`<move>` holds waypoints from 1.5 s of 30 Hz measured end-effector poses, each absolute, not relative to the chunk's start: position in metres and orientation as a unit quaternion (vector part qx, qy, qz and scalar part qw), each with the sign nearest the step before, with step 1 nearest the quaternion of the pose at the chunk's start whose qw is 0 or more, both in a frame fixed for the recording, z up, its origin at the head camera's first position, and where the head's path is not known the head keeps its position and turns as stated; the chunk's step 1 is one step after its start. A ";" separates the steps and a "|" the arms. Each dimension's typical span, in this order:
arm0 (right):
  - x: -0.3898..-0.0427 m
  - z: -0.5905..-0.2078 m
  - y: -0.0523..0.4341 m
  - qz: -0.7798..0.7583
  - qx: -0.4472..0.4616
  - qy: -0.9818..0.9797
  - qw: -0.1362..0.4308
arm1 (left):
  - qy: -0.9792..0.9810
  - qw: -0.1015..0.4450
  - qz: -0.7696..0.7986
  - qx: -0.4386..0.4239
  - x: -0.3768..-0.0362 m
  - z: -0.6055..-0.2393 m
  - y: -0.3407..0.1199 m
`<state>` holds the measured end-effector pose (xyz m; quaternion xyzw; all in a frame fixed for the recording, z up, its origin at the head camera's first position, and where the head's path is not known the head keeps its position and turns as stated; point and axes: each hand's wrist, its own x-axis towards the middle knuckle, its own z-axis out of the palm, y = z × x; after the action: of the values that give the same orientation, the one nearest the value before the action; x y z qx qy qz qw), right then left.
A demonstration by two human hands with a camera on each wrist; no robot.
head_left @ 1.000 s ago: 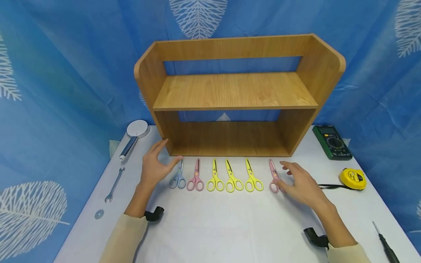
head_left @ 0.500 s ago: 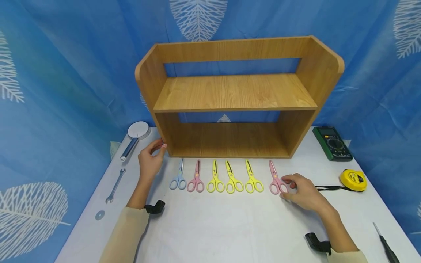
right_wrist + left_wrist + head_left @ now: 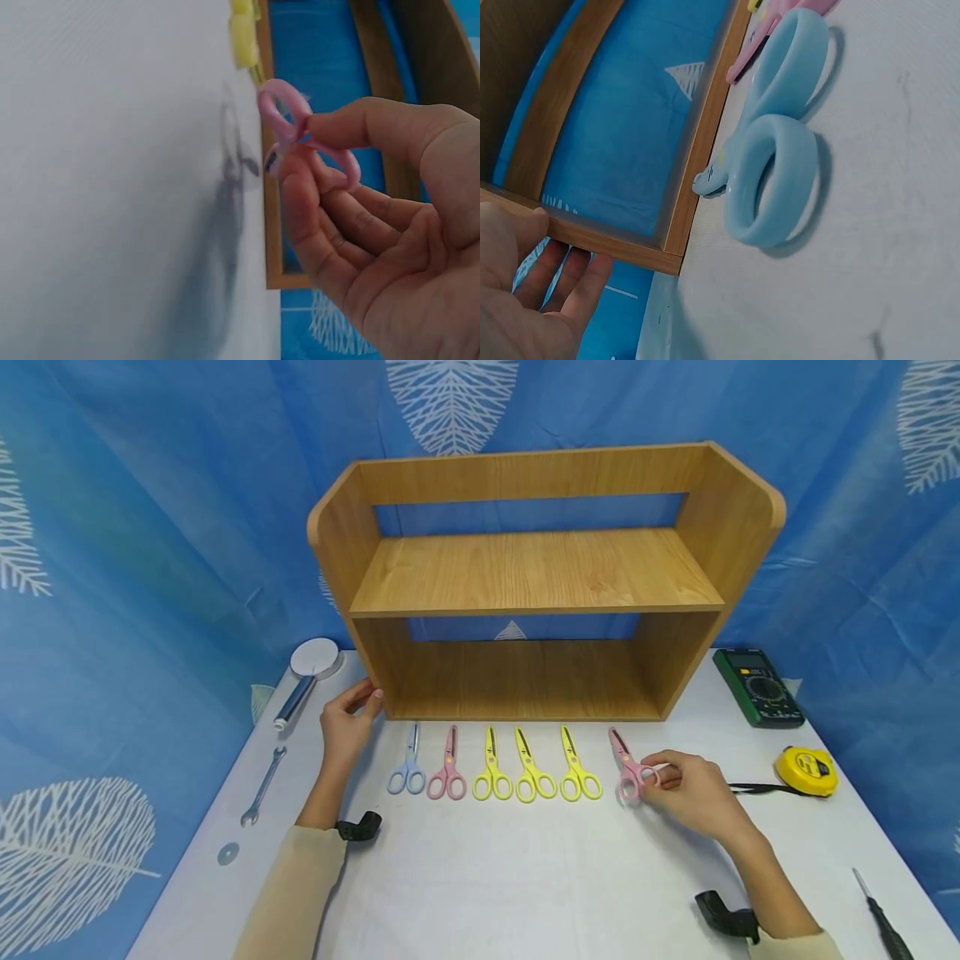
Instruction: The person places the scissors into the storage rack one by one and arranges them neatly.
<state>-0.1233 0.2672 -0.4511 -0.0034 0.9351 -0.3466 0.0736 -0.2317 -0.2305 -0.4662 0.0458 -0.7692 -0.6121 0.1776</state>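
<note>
My right hand (image 3: 693, 793) pinches a pair of pink scissors (image 3: 628, 768) by its handle loops; in the right wrist view the pink scissors (image 3: 285, 112) are lifted off the white surface, their shadow beside them. My left hand (image 3: 347, 727) grips the lower left side edge of the wooden shelf (image 3: 536, 608), thumb on one face and fingers on the other, as the left wrist view shows. Light blue scissors (image 3: 780, 180) lie close to that hand. Along the shelf's front lie more scissors in a row: pink scissors (image 3: 448, 768) and several yellow scissors (image 3: 527, 768).
A white round-headed tool with a dark handle (image 3: 294, 697), a wrench (image 3: 262, 787) and a grey disc (image 3: 228, 853) lie at left. To the right are a multimeter (image 3: 759, 687), a yellow tape measure (image 3: 806, 770) and a screwdriver (image 3: 883, 918). Blue cloth (image 3: 150, 568) hangs behind.
My left hand has closed from an open spread onto the shelf's side edge. My right hand has drawn its fingers together on the right-hand pink scissors and raised them slightly.
</note>
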 end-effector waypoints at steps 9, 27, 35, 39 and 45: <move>-0.118 -0.390 0.242 -0.453 -0.051 0.890 0.011 | -0.759 0.215 -0.613 0.051 -0.235 -0.485 -0.232; -0.227 -0.267 0.102 -0.530 -0.144 0.832 -0.075 | -0.769 0.262 -0.576 0.087 -0.233 -0.482 -0.220; -0.275 -0.249 0.030 -0.529 -0.147 0.834 -0.052 | -0.778 0.265 -0.563 0.080 -0.234 -0.483 -0.223; -0.290 -0.252 0.004 -0.515 -0.140 0.845 -0.038 | -0.777 0.264 -0.565 0.086 -0.235 -0.485 -0.223; -0.299 -0.260 -0.016 -0.439 -0.152 0.885 -0.035 | -0.778 0.270 -0.560 0.088 -0.237 -0.487 -0.222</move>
<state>-0.2985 -0.0156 -0.2599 -0.1520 0.8846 -0.4395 -0.0348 -0.2365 -0.2220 -0.4872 0.0877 -0.7784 -0.5596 0.2705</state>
